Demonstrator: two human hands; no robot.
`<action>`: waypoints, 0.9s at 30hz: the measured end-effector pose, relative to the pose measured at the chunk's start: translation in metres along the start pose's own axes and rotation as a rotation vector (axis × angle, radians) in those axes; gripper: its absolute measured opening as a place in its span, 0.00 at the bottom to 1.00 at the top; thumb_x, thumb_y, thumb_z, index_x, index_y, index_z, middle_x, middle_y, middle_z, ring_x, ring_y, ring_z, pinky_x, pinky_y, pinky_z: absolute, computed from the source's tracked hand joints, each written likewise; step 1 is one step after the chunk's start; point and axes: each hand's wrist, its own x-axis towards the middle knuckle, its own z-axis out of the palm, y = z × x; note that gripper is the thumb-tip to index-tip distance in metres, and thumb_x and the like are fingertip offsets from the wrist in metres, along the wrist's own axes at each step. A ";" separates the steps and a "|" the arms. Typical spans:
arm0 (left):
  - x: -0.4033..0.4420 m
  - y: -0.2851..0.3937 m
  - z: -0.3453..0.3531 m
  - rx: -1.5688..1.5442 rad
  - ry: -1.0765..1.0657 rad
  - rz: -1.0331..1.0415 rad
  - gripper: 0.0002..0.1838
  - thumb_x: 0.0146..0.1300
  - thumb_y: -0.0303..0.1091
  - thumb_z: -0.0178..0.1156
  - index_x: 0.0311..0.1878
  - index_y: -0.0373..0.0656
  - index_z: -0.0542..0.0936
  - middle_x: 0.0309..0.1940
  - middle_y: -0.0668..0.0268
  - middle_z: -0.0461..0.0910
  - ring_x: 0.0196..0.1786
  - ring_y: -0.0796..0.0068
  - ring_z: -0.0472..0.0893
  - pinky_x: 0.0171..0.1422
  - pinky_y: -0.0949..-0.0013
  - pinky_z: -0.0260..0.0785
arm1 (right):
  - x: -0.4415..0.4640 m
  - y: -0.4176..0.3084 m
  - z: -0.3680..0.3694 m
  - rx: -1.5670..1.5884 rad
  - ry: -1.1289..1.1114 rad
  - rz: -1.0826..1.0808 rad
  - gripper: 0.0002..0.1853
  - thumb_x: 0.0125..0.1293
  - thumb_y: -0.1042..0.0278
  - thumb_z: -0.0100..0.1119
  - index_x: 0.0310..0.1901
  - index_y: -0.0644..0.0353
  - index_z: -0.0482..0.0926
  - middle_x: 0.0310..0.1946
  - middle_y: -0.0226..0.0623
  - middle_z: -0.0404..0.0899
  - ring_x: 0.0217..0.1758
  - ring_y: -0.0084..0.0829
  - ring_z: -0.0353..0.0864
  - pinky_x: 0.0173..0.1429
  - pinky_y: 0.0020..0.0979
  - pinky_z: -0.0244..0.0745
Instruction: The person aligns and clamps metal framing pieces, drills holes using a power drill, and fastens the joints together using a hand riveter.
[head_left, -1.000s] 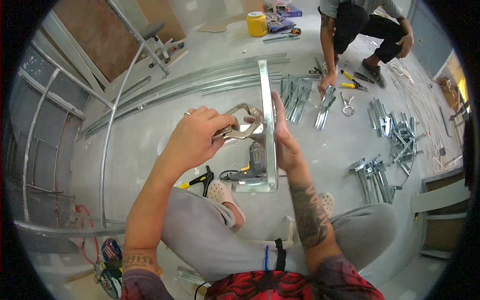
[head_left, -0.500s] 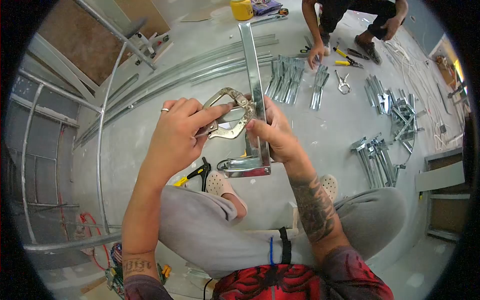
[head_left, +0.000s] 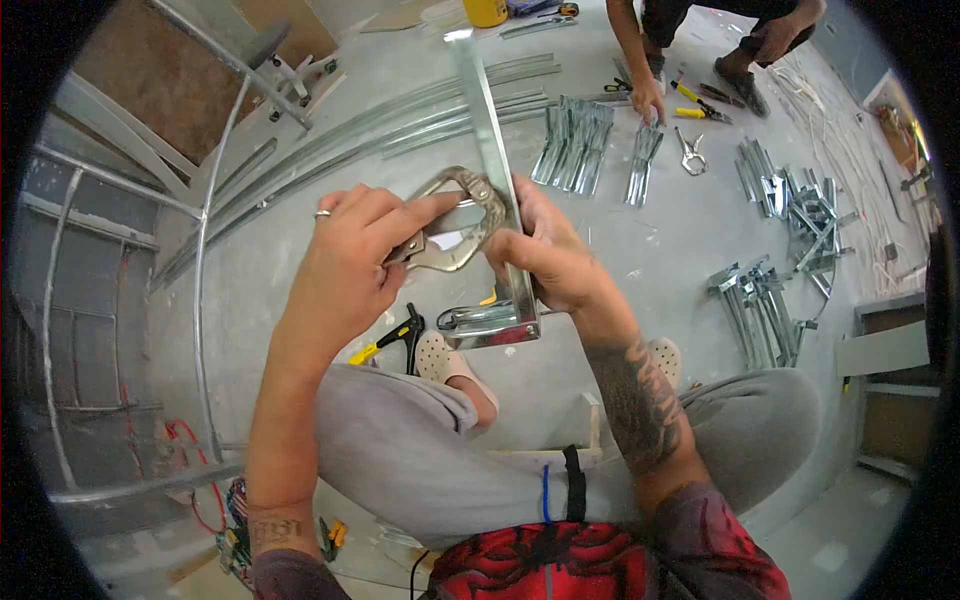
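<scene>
- Left hand: fingers curled pretty snugly around the handle end of a locking clamp, index finger stretched along into its frame. Clamp's up in front of the body, above the floor.
- Right hand: closed on a long shiny metal channel, thumb on the near side and the rest of the fingers mostly hidden behind it. Channel stands nearly upright, tipped a bit left at the top, with a short piece sticking out left at the bottom.
- Clamp's business end is right up against the channel. Can't tell if it's actually biting.
- Below that, grey pants and a pale clog, with a black-and-yellow tool on the floor just left of it.
- Off to the left, a tubular metal frame.
- Right side of the floor: a pile of short metal pieces, with a messier heap behind it.
- Further out, a bundle of metal strips, a second locking clamp and long metal tracks.
- Far side: a co-worker's hand reaching down to a smaller bundle; can't tell if it's gripping. Yellow tub at the top edge.
</scene>
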 end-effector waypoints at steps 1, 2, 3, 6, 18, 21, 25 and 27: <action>0.000 0.001 -0.004 0.002 -0.003 0.006 0.28 0.47 0.16 0.60 0.55 0.45 0.79 0.32 0.65 0.74 0.40 0.65 0.74 0.54 0.64 0.62 | 0.001 -0.001 -0.002 0.004 -0.036 0.043 0.33 0.57 0.62 0.70 0.61 0.65 0.66 0.41 0.29 0.73 0.37 0.15 0.69 0.38 0.19 0.67; 0.000 0.003 -0.008 -0.246 0.001 -0.164 0.27 0.51 0.17 0.61 0.57 0.44 0.77 0.34 0.67 0.75 0.40 0.69 0.75 0.53 0.65 0.64 | -0.001 -0.003 -0.006 0.007 -0.032 0.038 0.33 0.57 0.62 0.70 0.61 0.65 0.66 0.41 0.29 0.73 0.37 0.15 0.69 0.38 0.19 0.67; 0.000 0.003 -0.012 -0.493 0.002 -0.334 0.26 0.55 0.18 0.62 0.59 0.44 0.75 0.35 0.68 0.76 0.41 0.73 0.75 0.52 0.66 0.66 | -0.004 -0.005 -0.011 0.024 -0.044 0.099 0.34 0.56 0.63 0.70 0.61 0.65 0.66 0.41 0.29 0.73 0.35 0.15 0.69 0.36 0.19 0.66; -0.020 -0.052 -0.021 -0.641 -0.088 -0.494 0.20 0.67 0.33 0.59 0.62 0.45 0.72 0.36 0.70 0.75 0.39 0.78 0.75 0.50 0.72 0.69 | -0.008 -0.011 -0.029 0.060 -0.079 0.136 0.34 0.55 0.65 0.70 0.62 0.64 0.66 0.41 0.29 0.73 0.33 0.15 0.70 0.33 0.18 0.65; -0.063 -0.129 0.079 -0.581 -0.913 -0.994 0.31 0.69 0.62 0.49 0.47 0.39 0.80 0.32 0.64 0.81 0.35 0.73 0.77 0.42 0.69 0.69 | -0.009 -0.013 -0.070 -0.065 -0.202 0.093 0.40 0.50 0.59 0.73 0.64 0.62 0.68 0.33 0.23 0.68 0.33 0.17 0.68 0.34 0.19 0.64; -0.077 -0.136 0.095 -0.100 -1.279 -0.924 0.37 0.61 0.68 0.55 0.27 0.36 0.83 0.29 0.56 0.83 0.31 0.67 0.79 0.36 0.61 0.70 | -0.007 -0.017 -0.070 -0.117 -0.185 0.046 0.40 0.50 0.59 0.74 0.65 0.62 0.68 0.32 0.23 0.68 0.34 0.17 0.68 0.36 0.19 0.64; -0.090 -0.133 0.110 0.303 -1.430 -0.982 0.41 0.57 0.72 0.55 0.43 0.34 0.83 0.40 0.51 0.84 0.38 0.59 0.83 0.44 0.58 0.74 | -0.011 -0.029 -0.070 -0.073 -0.154 0.037 0.37 0.51 0.58 0.74 0.61 0.65 0.70 0.33 0.25 0.70 0.35 0.17 0.69 0.38 0.20 0.65; -0.097 -0.146 0.114 0.388 -1.470 -0.990 0.44 0.57 0.73 0.54 0.51 0.34 0.82 0.47 0.49 0.83 0.47 0.56 0.84 0.49 0.56 0.75 | -0.007 -0.023 -0.080 -0.146 -0.082 0.025 0.42 0.50 0.61 0.73 0.66 0.65 0.66 0.36 0.24 0.70 0.33 0.16 0.66 0.34 0.19 0.63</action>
